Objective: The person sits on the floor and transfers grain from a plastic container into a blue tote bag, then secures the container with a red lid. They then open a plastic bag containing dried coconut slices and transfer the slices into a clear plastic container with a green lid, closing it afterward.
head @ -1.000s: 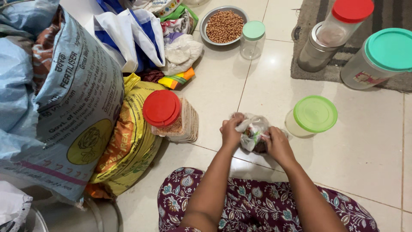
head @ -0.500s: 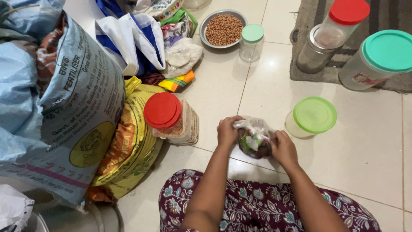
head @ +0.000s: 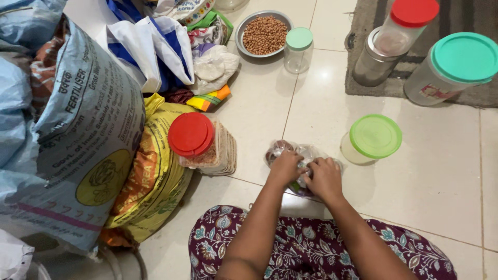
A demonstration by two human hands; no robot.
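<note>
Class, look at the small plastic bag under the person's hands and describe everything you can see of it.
The plastic bag is small, clear and crinkled, with dark reddish-brown contents and a bit of green showing through. It lies on the pale tiled floor, beside the green-lidded tub. The left hand and right hand press on top, covering most of it.

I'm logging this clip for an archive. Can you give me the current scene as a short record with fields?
Setting: pale tiled floor, person seated
Left hand: pressing on small clear plastic bag with dark contents
Right hand: on the same bag
Right of bag: round tub with light green lid
Left of bag: red-lidded clear jar lying against yellow sack
Far side: steel bowl of brown nuts
</note>
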